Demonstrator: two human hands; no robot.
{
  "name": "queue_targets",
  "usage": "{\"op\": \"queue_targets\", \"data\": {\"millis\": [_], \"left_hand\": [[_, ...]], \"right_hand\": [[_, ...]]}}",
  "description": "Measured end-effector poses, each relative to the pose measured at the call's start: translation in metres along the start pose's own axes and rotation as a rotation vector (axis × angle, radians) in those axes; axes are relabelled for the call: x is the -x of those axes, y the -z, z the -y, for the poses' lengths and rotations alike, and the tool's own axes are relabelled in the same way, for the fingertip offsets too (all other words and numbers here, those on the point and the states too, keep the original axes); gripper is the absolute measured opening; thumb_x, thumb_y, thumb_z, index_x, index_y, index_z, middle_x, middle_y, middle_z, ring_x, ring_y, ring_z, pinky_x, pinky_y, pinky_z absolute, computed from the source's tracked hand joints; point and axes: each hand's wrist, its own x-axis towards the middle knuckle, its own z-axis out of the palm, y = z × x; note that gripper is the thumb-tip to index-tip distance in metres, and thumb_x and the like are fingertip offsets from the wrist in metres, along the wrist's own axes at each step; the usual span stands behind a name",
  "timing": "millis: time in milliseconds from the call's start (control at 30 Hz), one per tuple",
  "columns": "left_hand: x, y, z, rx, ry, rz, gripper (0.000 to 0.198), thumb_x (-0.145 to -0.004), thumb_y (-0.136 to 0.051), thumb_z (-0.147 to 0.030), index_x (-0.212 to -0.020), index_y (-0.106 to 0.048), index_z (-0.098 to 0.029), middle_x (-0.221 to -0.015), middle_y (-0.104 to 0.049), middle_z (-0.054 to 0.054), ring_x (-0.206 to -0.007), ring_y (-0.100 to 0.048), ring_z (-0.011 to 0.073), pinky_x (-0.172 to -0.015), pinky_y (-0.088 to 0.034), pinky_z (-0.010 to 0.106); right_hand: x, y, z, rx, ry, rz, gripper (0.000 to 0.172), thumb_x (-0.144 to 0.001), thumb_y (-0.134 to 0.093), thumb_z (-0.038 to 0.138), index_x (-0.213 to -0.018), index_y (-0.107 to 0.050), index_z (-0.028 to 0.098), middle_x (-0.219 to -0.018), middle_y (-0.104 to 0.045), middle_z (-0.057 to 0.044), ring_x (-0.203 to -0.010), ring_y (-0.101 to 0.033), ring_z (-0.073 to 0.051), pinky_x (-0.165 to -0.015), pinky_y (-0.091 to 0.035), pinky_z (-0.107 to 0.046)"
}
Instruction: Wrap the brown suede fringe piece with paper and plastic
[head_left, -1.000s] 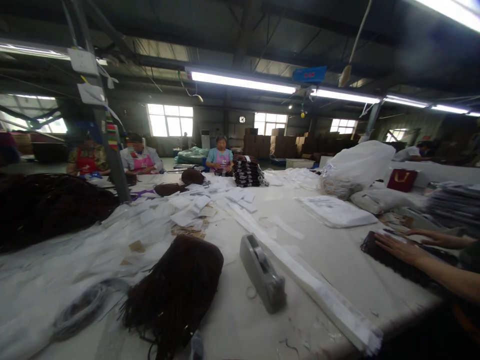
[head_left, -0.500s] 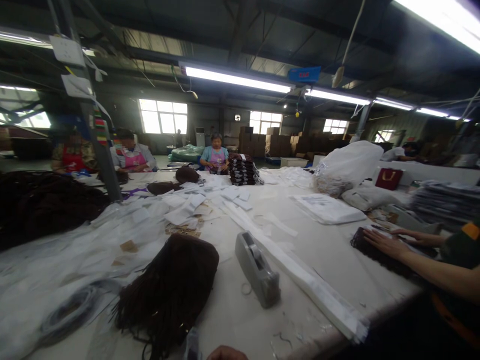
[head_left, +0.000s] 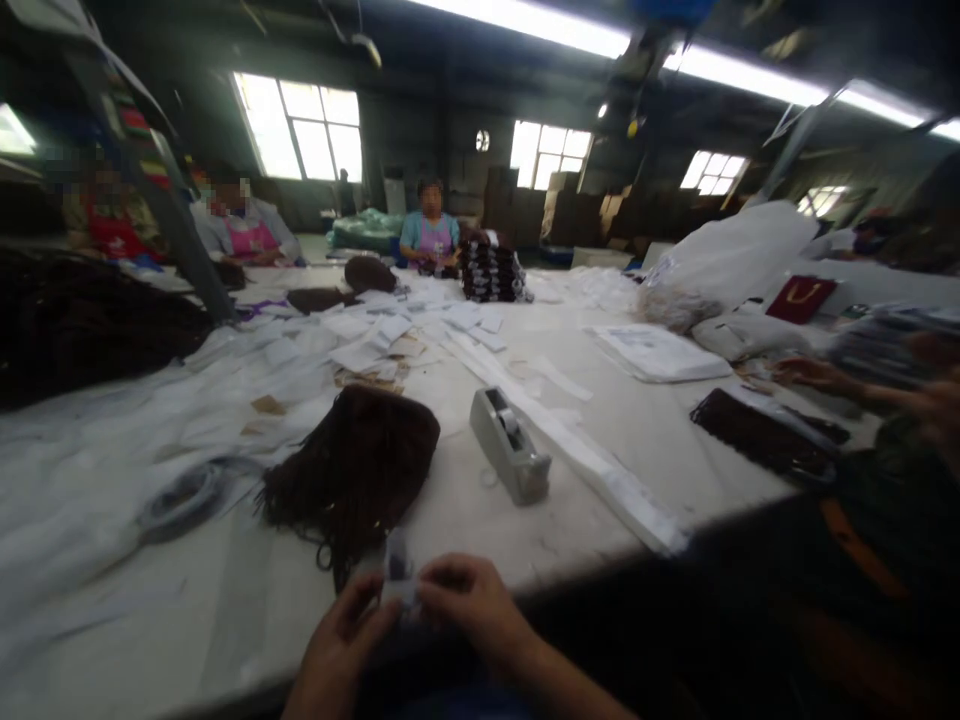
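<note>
At the table's near edge my left hand (head_left: 346, 632) and my right hand (head_left: 474, 606) pinch a small clear plastic piece (head_left: 400, 572) between them. Blur keeps its exact kind from showing. Just beyond my fingers lies a dark brown fringed bundle (head_left: 371, 450), its strands hanging toward me. A grey tape dispenser (head_left: 517, 462) rests to its right, with a roll inside. Left of the bundle a coil of clear strip (head_left: 187, 497) lies on the table.
Many white slips (head_left: 367, 345) and plastic sheets cover the left. A long folded white strip (head_left: 592, 470) crosses the tabletop. Stacked brown bundles (head_left: 491, 268) stand at the back. On the right, a co-worker's arms (head_left: 862, 385) are beside another dark bundle (head_left: 765, 425).
The view has tilted downward. Both my hands have come into sight, holding the clear piece; earlier only part of one hand showed. The co-worker's hands have lifted off the dark bundle at right.
</note>
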Motion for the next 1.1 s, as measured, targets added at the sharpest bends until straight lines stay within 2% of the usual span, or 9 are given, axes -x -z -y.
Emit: {"op": "queue_targets", "data": {"millis": [100, 233, 433, 533, 633, 833, 1000, 1033, 1100], "left_hand": [[0.006, 0.000, -0.005, 0.082, 0.087, 0.088, 0.045, -0.071, -0.080, -0.042, -0.108, -0.065, -0.019, -0.109, -0.070, 0.005, -0.104, -0.064, 0.0241, -0.089, -0.049, 0.029], [0.012, 0.000, -0.007, 0.201, 0.162, 0.129, 0.039, -0.077, -0.077, -0.035, -0.110, -0.062, -0.020, -0.109, -0.070, 0.005, -0.104, -0.063, 0.0220, -0.093, -0.047, 0.030], [0.016, 0.001, -0.005, 0.232, 0.154, 0.118, 0.036, -0.079, -0.076, -0.030, -0.109, -0.061, -0.019, -0.106, -0.069, 0.005, -0.100, -0.065, 0.0202, -0.086, -0.048, 0.027], [0.016, 0.002, -0.006, 0.245, 0.149, 0.139, 0.035, -0.080, -0.076, -0.029, -0.109, -0.061, -0.018, -0.101, -0.070, 0.005, -0.093, -0.066, 0.0193, -0.081, -0.050, 0.026], [0.015, 0.004, -0.006, 0.240, 0.144, 0.157, 0.033, -0.081, -0.074, -0.030, -0.109, -0.061, -0.018, -0.102, -0.070, 0.005, -0.092, -0.066, 0.0193, -0.082, -0.050, 0.028], [0.017, 0.006, -0.006, 0.150, 0.101, 0.095, 0.030, -0.080, -0.076, -0.029, -0.105, -0.063, -0.019, -0.107, -0.068, 0.004, -0.099, -0.063, 0.0169, -0.086, -0.047, 0.024], [0.015, 0.007, -0.007, 0.125, 0.131, 0.112, 0.036, -0.080, -0.075, -0.032, -0.110, -0.062, -0.019, -0.108, -0.069, 0.005, -0.101, -0.064, 0.0179, -0.089, -0.048, 0.026], [0.015, 0.007, -0.006, 0.112, 0.124, 0.095, 0.037, -0.079, -0.076, -0.032, -0.110, -0.061, -0.019, -0.106, -0.070, 0.005, -0.100, -0.064, 0.0178, -0.089, -0.048, 0.027], [0.012, 0.009, -0.002, 0.077, 0.098, 0.031, 0.040, -0.076, -0.079, -0.032, -0.109, -0.061, -0.019, -0.101, -0.071, 0.004, -0.096, -0.065, 0.0168, -0.088, -0.049, 0.026]], "right_hand": [[0.007, 0.000, 0.009, -0.045, -0.048, 0.073, 0.041, -0.065, -0.085, 0.045, -0.085, -0.073, 0.012, -0.070, -0.066, -0.002, -0.064, -0.058, -0.012, -0.058, -0.045, -0.021], [0.009, 0.004, 0.004, -0.147, -0.120, 0.119, 0.035, -0.070, -0.083, 0.041, -0.090, -0.073, 0.014, -0.074, -0.067, -0.002, -0.069, -0.059, -0.012, -0.062, -0.046, -0.021], [0.012, 0.002, 0.006, -0.028, -0.023, 0.074, 0.029, -0.071, -0.083, 0.038, -0.085, -0.073, 0.014, -0.074, -0.067, -0.002, -0.071, -0.059, -0.013, -0.060, -0.045, -0.021], [0.013, 0.003, 0.009, -0.037, -0.040, 0.092, 0.028, -0.071, -0.082, 0.037, -0.085, -0.073, 0.014, -0.073, -0.066, -0.001, -0.068, -0.058, -0.012, -0.060, -0.045, -0.021], [0.014, 0.004, 0.010, -0.062, -0.069, 0.139, 0.026, -0.072, -0.081, 0.037, -0.086, -0.074, 0.016, -0.074, -0.067, 0.000, -0.068, -0.058, -0.011, -0.064, -0.046, -0.022], [0.016, 0.005, 0.019, 0.244, 0.063, 0.043, 0.022, -0.076, -0.078, 0.035, -0.086, -0.075, 0.016, -0.079, -0.072, -0.002, -0.074, -0.063, -0.014, -0.073, -0.049, -0.025], [0.015, 0.005, 0.017, 0.211, -0.001, 0.091, 0.019, -0.080, -0.074, 0.035, -0.088, -0.074, 0.017, -0.082, -0.073, -0.002, -0.073, -0.066, -0.015, -0.072, -0.052, -0.026], [0.016, 0.005, 0.015, 0.253, 0.035, 0.074, 0.018, -0.082, -0.073, 0.034, -0.088, -0.074, 0.017, -0.082, -0.073, -0.002, -0.074, -0.067, -0.015, -0.072, -0.053, -0.026], [0.020, 0.003, 0.013, 0.426, 0.213, -0.003, 0.012, -0.085, -0.070, 0.029, -0.089, -0.074, 0.019, -0.083, -0.074, -0.003, -0.076, -0.068, -0.016, -0.073, -0.053, -0.026]]}}
